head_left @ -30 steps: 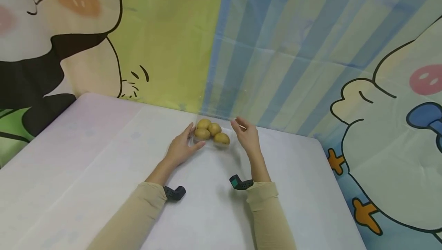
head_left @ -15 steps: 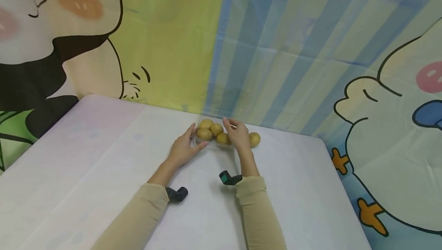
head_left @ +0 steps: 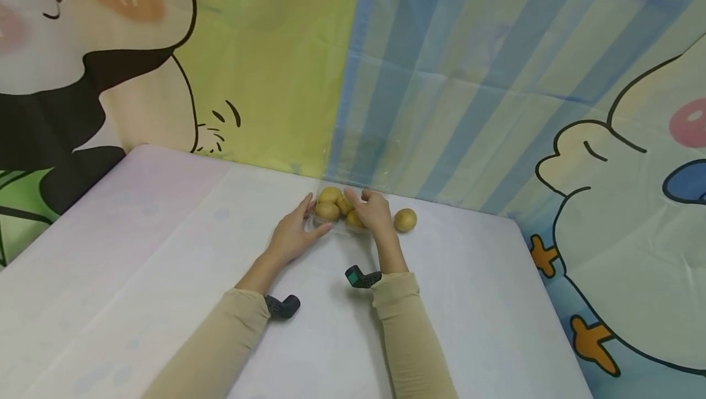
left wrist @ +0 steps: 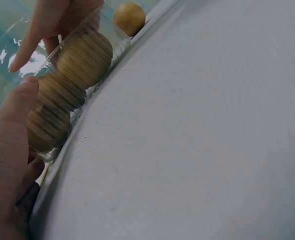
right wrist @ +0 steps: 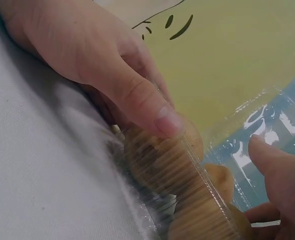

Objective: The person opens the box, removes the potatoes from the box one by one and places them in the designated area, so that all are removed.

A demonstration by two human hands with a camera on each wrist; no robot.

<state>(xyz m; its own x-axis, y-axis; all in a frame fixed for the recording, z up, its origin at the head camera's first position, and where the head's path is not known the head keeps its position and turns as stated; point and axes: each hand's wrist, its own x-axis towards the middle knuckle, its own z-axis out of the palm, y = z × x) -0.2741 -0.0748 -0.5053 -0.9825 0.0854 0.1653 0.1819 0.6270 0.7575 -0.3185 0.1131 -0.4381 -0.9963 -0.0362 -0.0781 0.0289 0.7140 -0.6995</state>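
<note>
A clear plastic container [head_left: 331, 222] of small yellow-brown potatoes [head_left: 329, 195] stands at the table's far edge, against the backdrop. My left hand [head_left: 292, 235] grips its left end, with the thumb [right wrist: 140, 97] pressed on the near wall [left wrist: 82, 107]. My right hand [head_left: 372, 212] reaches in from the right, its fingers [left wrist: 40, 30] over the potatoes [left wrist: 85, 57]. Its thumb [right wrist: 280, 172] stands apart from them, and no grip shows. One loose potato [head_left: 405, 220] lies on the table just right of the container [left wrist: 129, 17].
The white table [head_left: 165, 252] runs to a rounded far edge under a cartoon-printed backdrop [head_left: 441, 80]. Its right edge [head_left: 543, 301] drops off beside the duck print. Black wrist cameras [head_left: 361, 277] sit at both beige sleeves.
The right hand set one potato down to the right of the container, then moved back left over the potatoes inside. The left hand has kept its hold.
</note>
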